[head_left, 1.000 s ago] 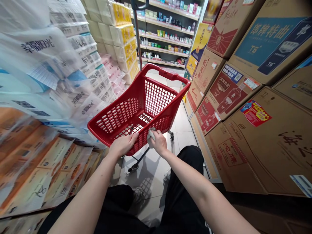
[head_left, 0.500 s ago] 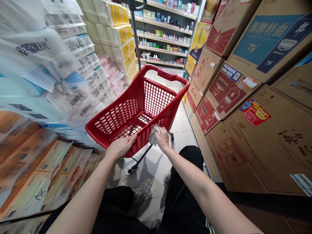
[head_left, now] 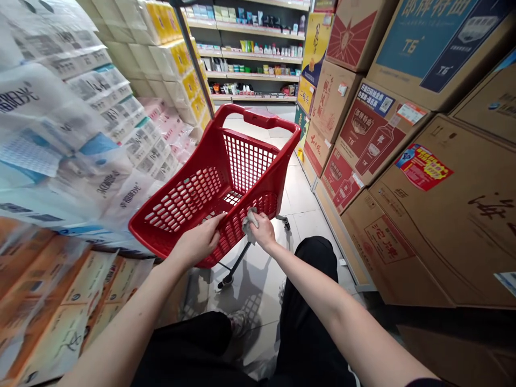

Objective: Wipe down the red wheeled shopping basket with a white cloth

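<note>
See red shopping cart (head_left: 278, 177) and shelves (head_left: 250, 55) shifted left in view since the earlier frame. Find cart on the floor (head_left: 298, 188), beside wrapped packs (head_left: 97, 134). Gripping its nearest side rim with left hand (head_left: 199, 239), fingers curled; pinching grey cloth (head_left: 250, 223) in right hand (head_left: 264, 231), against the outer side below that rim. Could roll off on castors (head_left: 226, 281) if pressed harder than held, or snag cloth in lattice holes.

Beneath us runs a pale tiled floor (head_left: 302, 189), where we see a red shopping cart (head_left: 258, 185) standing on its wheels (head_left: 226, 280) and, near us, a patterned shoe (head_left: 238, 322). Along the right we find a low pale plinth (head_left: 341, 239) under stacked cartons (head_left: 419, 231); at the far end, shelves (head_left: 258, 56) hold rows of bottles (head_left: 274, 50) and small boxes (head_left: 201, 12).
</note>
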{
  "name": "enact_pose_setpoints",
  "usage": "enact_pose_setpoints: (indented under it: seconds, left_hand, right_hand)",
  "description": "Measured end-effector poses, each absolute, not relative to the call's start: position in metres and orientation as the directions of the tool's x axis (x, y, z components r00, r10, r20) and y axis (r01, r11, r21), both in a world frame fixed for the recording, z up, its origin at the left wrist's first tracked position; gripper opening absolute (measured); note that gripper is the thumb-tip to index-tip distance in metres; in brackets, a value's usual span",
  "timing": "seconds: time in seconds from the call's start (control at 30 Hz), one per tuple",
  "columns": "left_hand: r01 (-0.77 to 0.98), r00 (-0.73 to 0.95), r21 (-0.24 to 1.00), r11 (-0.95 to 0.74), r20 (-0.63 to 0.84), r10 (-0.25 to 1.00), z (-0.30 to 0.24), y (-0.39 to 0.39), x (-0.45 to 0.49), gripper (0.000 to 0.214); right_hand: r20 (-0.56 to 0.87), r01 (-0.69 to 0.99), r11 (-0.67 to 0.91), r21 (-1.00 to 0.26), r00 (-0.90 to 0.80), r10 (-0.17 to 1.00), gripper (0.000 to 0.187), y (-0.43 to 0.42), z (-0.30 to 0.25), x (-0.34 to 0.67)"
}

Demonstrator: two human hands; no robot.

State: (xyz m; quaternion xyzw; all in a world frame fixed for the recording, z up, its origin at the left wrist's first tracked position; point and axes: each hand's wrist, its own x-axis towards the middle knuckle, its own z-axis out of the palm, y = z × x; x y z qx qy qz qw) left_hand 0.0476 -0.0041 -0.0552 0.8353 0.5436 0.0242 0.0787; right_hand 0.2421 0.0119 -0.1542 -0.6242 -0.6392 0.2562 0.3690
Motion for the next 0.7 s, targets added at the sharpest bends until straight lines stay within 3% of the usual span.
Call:
enact_pose_setpoints:
  seconds: [0.23, 0.4, 0.57, 0.7]
  left_hand:
    - [0.921, 0.386, 0.054, -0.386, 0.018, 0.923, -0.054, 0.031, 0.11, 0.062]
    - [0.914, 0.392, 0.085, -0.398, 0.077, 0.917, -0.069, 0.045, 0.106, 0.056]
    - [0.908, 0.408, 0.067, -0.413, 0.072, 0.91, -0.069, 0.042, 0.1, 0.057]
    - [0.919, 0.388, 0.051, -0.391, 0.049, 0.92, -0.07, 0.042, 0.096, 0.056]
  right_hand:
    - [0.174, 0.619, 0.0, -0.785, 0.22, 0.96, 0.032, 0.038, -0.144, 0.267]
    - [0.158, 0.73, 0.029, -0.683, 0.109, 0.981, 0.031, 0.056, -0.141, 0.277]
    - [0.17, 0.841, 0.083, -0.534, 0.011, 0.985, 0.043, 0.06, -0.146, 0.274]
    - [0.186, 0.851, 0.137, -0.507, -0.048, 0.981, 0.035, 0.061, -0.146, 0.279]
